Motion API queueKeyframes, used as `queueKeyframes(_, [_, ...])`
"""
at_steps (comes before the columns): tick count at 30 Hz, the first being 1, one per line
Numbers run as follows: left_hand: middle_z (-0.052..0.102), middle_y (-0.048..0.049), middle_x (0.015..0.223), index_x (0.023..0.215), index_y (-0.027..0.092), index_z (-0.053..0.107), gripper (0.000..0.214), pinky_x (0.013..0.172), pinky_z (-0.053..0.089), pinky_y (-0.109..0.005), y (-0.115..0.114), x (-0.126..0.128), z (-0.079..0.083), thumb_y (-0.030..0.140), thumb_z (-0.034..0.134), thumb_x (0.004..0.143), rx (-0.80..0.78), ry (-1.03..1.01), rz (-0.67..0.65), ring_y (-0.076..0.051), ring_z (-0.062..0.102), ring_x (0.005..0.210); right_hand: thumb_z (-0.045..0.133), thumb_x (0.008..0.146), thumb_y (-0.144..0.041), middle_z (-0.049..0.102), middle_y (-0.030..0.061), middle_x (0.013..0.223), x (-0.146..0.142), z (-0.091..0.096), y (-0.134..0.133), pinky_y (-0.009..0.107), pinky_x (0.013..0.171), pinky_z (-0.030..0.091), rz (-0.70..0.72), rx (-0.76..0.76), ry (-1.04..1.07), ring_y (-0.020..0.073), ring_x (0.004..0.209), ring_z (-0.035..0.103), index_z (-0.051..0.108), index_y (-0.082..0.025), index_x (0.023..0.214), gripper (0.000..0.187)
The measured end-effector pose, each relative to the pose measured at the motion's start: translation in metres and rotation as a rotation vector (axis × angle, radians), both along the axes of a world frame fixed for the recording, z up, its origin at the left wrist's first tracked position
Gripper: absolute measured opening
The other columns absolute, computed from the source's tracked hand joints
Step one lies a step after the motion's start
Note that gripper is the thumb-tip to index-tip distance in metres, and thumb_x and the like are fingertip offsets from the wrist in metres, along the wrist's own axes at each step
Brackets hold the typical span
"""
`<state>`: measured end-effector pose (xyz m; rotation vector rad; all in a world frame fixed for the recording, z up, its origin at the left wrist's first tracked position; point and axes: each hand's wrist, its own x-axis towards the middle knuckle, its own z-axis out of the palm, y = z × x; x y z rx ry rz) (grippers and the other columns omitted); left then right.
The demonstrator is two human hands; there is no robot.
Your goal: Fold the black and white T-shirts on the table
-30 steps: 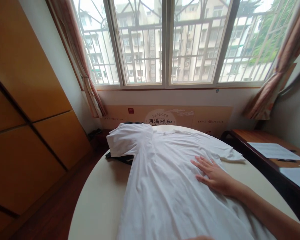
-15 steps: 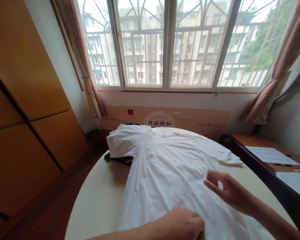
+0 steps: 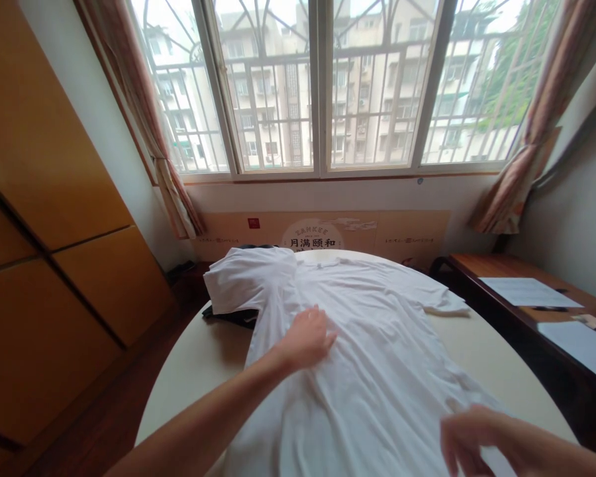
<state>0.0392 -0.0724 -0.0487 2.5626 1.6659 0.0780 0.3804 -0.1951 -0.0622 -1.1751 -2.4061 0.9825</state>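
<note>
A white T-shirt lies spread on a round table, its collar toward the window and its sleeves out to both sides. My left hand rests palm down on the chest of the shirt, left of its middle, with fingers stretched forward and thumb out to the right. Wrinkles run through the cloth around it. At the lower right, my right hand is over the shirt's lower right side, blurred by motion. Its fingers are bent downward and apart, and nothing shows in them.
The cream round table has its curved edge at left and right. Dark cloth lies under the left sleeve. To the right stands a wooden side table with paper sheets and a pen. An orange cabinet stands left.
My left hand has gone from the near edge forward onto the shirt's chest and opened flat. My right hand has come back toward me. The view has shifted slightly.
</note>
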Motion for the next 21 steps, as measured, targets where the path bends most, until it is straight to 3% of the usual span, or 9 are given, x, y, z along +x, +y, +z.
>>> queueKeyframes(2, [0.035, -0.0315, 0.165, 0.156, -0.001, 0.041, 0.07, 0.125, 0.028, -0.051, 0.04, -0.001, -0.001, 0.046, 0.044, 0.105, -0.002, 0.083, 0.136, -0.041, 0.034, 0.155, 0.054, 0.099, -0.064, 0.079, 0.0055, 0.101, -0.01, 0.016, 0.039, 0.043, 0.09, 0.058, -0.104, -0.002, 0.053, 0.0283, 0.096, 0.074, 0.077, -0.036, 0.109, 0.038])
queueKeyframes(4, [0.035, -0.032, 0.165, 0.158, -0.003, 0.037, 0.075, 0.126, 0.024, -0.052, 0.075, 0.001, -0.002, 0.049, 0.042, 0.105, 0.01, 0.14, 0.242, -0.041, 0.034, 0.155, 0.054, 0.098, -0.068, 0.075, 0.0103, 0.128, -0.028, 0.02, 0.091, 0.047, 0.105, 0.053, -0.132, 0.075, 0.047, 0.0327, 0.116, 0.069, 0.073, -0.028, 0.125, 0.053])
queueKeyframes(8, [0.048, -0.032, 0.156, 0.154, -0.003, 0.042, 0.084, 0.127, 0.021, -0.047, 0.128, 0.004, -0.007, 0.062, 0.035, 0.102, 0.018, 0.175, 0.339, -0.04, 0.04, 0.152, 0.052, 0.098, -0.061, 0.037, 0.0205, 0.169, -0.068, -0.005, 0.195, 0.052, 0.127, 0.027, -0.171, 0.235, -0.214, 0.036, 0.156, 0.035, 0.043, -0.013, 0.161, 0.08])
queueKeyframes(11, [0.036, -0.033, 0.164, 0.157, -0.005, 0.038, 0.098, 0.127, 0.02, -0.048, 0.155, 0.003, -0.016, 0.073, 0.032, 0.098, 0.01, 0.137, 0.416, -0.042, 0.03, 0.157, 0.046, 0.102, -0.056, 0.019, 0.0214, 0.175, -0.096, -0.026, 0.249, 0.059, 0.128, 0.015, -0.265, 0.286, -0.414, 0.0353, 0.163, 0.015, 0.031, -0.013, 0.167, 0.079])
queueKeyframes(14, [0.022, -0.0328, 0.17, 0.161, -0.007, 0.027, 0.107, 0.129, 0.016, -0.047, 0.176, -0.002, -0.023, 0.077, 0.034, 0.094, -0.045, 0.09, 0.434, -0.042, 0.02, 0.16, 0.035, 0.107, -0.057, 0.018, 0.0181, 0.176, -0.114, -0.035, 0.284, 0.063, 0.127, 0.011, -0.334, 0.266, -0.479, 0.0334, 0.163, 0.011, 0.03, -0.019, 0.168, 0.072])
queueKeyframes(17, [0.017, -0.0302, 0.172, 0.163, -0.005, 0.023, 0.109, 0.13, 0.015, -0.045, 0.19, -0.007, -0.024, 0.078, 0.035, 0.093, -0.077, 0.063, 0.411, -0.04, 0.017, 0.161, 0.029, 0.108, -0.061, 0.02, 0.0165, 0.176, -0.123, -0.038, 0.307, 0.064, 0.127, 0.011, -0.38, 0.231, -0.496, 0.0322, 0.163, 0.013, 0.029, -0.022, 0.168, 0.072])
queueKeyframes(19, [0.022, -0.0302, 0.171, 0.162, -0.004, 0.027, 0.107, 0.129, 0.018, -0.044, 0.195, -0.008, -0.022, 0.078, 0.035, 0.094, -0.058, 0.07, 0.395, -0.039, 0.021, 0.161, 0.027, 0.108, -0.062, 0.018, 0.0157, 0.176, -0.126, -0.04, 0.317, 0.065, 0.126, 0.011, -0.396, 0.223, -0.501, 0.0319, 0.163, 0.013, 0.026, -0.023, 0.169, 0.072])
queueKeyframes(21, [0.035, -0.0311, 0.165, 0.157, -0.003, 0.04, 0.098, 0.127, 0.025, -0.045, 0.197, -0.007, -0.015, 0.074, 0.039, 0.096, -0.022, 0.099, 0.362, -0.04, 0.033, 0.156, 0.027, 0.108, -0.061, 0.019, 0.0148, 0.177, -0.127, -0.041, 0.322, 0.065, 0.126, 0.011, -0.402, 0.229, -0.503, 0.032, 0.163, 0.014, 0.026, -0.023, 0.169, 0.072])
